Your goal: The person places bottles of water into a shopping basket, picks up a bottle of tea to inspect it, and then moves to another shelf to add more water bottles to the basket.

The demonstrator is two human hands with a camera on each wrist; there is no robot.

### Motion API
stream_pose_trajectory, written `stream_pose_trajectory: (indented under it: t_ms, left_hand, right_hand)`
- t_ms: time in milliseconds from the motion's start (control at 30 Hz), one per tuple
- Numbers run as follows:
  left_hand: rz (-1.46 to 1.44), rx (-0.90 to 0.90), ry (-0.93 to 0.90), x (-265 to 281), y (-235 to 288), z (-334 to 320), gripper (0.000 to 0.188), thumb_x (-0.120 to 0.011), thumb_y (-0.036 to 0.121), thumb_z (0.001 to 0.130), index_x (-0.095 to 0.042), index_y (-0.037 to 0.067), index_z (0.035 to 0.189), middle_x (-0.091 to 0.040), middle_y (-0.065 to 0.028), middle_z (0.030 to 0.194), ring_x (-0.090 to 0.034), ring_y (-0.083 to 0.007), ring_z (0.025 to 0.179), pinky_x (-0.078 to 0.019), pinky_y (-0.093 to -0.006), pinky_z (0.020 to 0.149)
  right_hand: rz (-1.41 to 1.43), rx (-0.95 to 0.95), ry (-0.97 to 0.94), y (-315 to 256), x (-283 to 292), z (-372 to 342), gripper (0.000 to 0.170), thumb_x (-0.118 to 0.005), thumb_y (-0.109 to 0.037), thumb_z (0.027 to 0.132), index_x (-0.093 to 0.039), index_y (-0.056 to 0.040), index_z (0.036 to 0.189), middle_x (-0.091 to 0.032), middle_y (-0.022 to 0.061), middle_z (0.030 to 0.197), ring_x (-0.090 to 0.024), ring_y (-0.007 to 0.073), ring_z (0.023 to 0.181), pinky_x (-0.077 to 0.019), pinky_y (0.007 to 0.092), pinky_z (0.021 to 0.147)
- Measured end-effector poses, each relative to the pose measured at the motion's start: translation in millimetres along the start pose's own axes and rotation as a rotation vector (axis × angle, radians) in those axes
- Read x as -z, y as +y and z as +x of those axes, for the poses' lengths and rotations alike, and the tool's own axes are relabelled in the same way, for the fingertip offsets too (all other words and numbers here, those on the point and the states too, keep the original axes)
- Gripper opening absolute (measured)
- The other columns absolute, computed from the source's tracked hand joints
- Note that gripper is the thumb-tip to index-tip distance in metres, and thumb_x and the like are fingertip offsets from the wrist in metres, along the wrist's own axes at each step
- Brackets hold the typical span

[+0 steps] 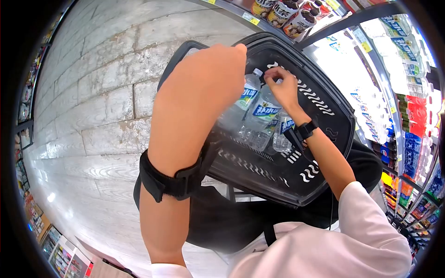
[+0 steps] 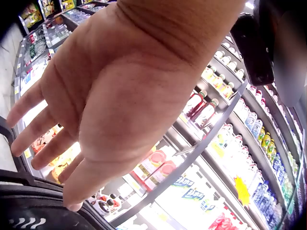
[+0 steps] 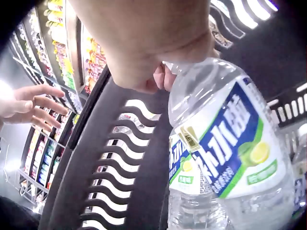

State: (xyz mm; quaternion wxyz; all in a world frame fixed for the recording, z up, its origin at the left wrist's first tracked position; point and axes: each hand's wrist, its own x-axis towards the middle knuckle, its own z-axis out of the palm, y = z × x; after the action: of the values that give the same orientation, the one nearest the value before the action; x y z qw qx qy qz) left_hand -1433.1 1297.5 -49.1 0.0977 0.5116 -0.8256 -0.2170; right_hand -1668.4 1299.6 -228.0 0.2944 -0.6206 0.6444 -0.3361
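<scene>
My right hand (image 1: pixel 283 88) grips a clear plastic bottle (image 1: pixel 265 111) at its top, the fingers covering the cap. A blue and white label with lemon and lime pictures shows on this bottle (image 3: pixel 235 148) in the right wrist view. Beside it a second bottle (image 1: pixel 250 92) with a white cap stands in the black basket (image 1: pixel 315 134), and a third bottle (image 1: pixel 283 127) is on the other side. My left hand (image 1: pixel 204 76) is raised over the basket's left end. Its fingers are spread and it holds nothing, as the left wrist view shows the palm (image 2: pixel 120 105).
Lit drink shelves (image 1: pixel 371 83) run along the right, close to the basket. Brown-drink bottles (image 1: pixel 296 21) stand on a shelf at the basket's far end. Pale plank flooring (image 1: pixel 92 92) stretches left. A black strap (image 1: pixel 171 178) circles the left forearm.
</scene>
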Motion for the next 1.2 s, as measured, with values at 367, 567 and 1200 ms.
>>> stream_pose_trajectory:
  t_ms: [367,567,1200]
  left_hand:
    - [0.032,-0.003,-0.068,-1,10,10,0.039,-0.064,0.021,0.088,-0.054,0.003,0.121,-0.064,-0.0225,0.108,-0.060,-0.0390,0.105,-0.0483,-0.0456,0.085]
    - [0.055,-0.071,0.018,-16,2,8,0.044,-0.064,0.023,0.088,-0.053,0.005,0.126,-0.062,-0.0212,0.115,-0.059,-0.0379,0.109,-0.0479,-0.0447,0.090]
    - [0.092,-0.016,-0.146,-6,19,19,0.049,-0.065,0.026,0.086,-0.051,0.004,0.128,-0.063,-0.0234,0.110,-0.060,-0.0376,0.107,-0.0488,-0.0447,0.087]
  right_hand:
    - [0.351,-0.074,0.028,60,0,-17,0.015,-0.062,0.000,0.074,-0.065,-0.0019,0.089,-0.069,0.0068,0.092,-0.065,0.0177,0.091,-0.0471,0.0284,0.086]
    - [0.013,0.044,0.015,41,3,-28,0.027,-0.070,-0.010,0.073,-0.063,-0.0041,0.098,-0.064,0.0117,0.095,-0.062,0.0291,0.094,-0.0466,0.0345,0.087]
    - [0.132,-0.123,-0.401,99,-32,-70,0.084,-0.083,-0.016,0.072,-0.036,-0.0014,0.140,-0.045,0.0220,0.138,-0.046,0.0311,0.127,-0.0384,0.0387,0.105]
